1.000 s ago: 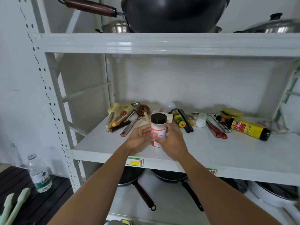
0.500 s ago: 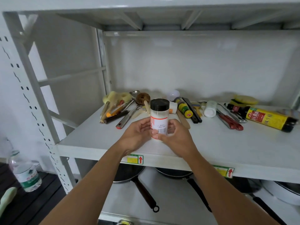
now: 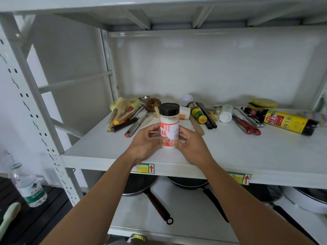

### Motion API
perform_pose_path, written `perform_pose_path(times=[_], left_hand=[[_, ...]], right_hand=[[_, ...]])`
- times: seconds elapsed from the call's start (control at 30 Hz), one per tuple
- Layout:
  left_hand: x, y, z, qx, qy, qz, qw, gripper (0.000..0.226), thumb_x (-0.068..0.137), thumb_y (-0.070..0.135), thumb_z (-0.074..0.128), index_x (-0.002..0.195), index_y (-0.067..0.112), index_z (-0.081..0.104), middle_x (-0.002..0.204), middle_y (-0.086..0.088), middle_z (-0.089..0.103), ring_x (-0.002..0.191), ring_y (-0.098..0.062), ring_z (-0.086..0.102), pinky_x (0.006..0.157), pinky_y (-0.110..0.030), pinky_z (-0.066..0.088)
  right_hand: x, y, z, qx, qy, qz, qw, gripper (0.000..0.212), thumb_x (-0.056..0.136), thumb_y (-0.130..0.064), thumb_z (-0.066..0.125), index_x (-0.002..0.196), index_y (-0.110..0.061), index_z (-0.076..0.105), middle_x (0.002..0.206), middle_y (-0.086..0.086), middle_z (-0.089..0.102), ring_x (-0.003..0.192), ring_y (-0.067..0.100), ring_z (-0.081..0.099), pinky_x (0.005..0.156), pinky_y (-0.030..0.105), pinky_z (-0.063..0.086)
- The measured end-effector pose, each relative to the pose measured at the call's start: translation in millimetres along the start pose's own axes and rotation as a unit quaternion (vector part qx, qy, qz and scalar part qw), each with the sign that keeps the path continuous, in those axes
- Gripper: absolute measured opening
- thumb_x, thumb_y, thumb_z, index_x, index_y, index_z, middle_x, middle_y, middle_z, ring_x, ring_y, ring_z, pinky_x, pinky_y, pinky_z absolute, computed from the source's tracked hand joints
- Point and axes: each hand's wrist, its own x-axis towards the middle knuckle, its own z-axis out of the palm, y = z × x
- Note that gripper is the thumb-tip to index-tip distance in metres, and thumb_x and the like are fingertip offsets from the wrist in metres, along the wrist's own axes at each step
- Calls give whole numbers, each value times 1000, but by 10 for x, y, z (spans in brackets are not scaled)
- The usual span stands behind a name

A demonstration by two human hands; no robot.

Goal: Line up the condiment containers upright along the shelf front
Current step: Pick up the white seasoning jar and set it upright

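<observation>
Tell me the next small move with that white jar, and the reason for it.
Probably let go of the jar and reach for a container lying down. The jar stands upright near the shelf front, held between the left hand and right hand, while the soy sauce bottle and small green-labelled bottle lie on their sides further back.

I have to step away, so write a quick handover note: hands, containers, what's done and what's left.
Both hands, left hand and right hand, hold the black-capped shaker upright near the shelf front.
Lying at the back: soy sauce bottle, small green-labelled bottle, white jar.
Done: nothing released yet.
Left: set the shaker down, then stand the others beside it.
</observation>
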Motion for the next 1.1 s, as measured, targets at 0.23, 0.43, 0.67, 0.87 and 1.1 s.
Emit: perform_pose_path(times=[0.23,0.43,0.67,0.87,1.1], left_hand=[[-3,-11,0,-18,14,1,1000,52,86,6,84,134,16,66,128,3,74,122,-14,68,106,-40,55],[9,-33,-1,-34,26,-6,999,55,84,-2,83,131,0,55,125,-11,75,116,-22,72,97,-29,59],[-6,16,14,26,54,-17,998,53,79,15,90,122,14,58,115,2,72,102,-9,72,77,-15,58],[-44,78,44,77,59,-17,995,60,79,27,91,129,25,57,113,15,70,101,-1,68,69,-7,53],[-46,66,53,92,52,-18,994,56,80,29,89,128,28,61,110,19,70,100,2,66,77,-8,55]], right_hand=[[5,-21,-2,-47,0,0,999,66,94,-33,74,154,-27,49,145,-5,64,127,14,61,110,41,50],[-3,-35,-9,-45,1,5,999,62,96,-30,73,154,-25,51,140,-4,67,122,13,63,109,40,51],[-29,-98,-15,-31,-12,13,999,58,100,-28,66,155,-24,49,148,-4,62,133,15,59,115,43,47],[2,-66,2,-74,-10,9,997,60,99,-36,66,155,-25,47,147,-2,60,129,15,59,111,39,49],[14,-50,-17,-70,-17,9,997,58,102,-35,61,157,-27,43,149,-2,59,131,16,57,111,37,46]])
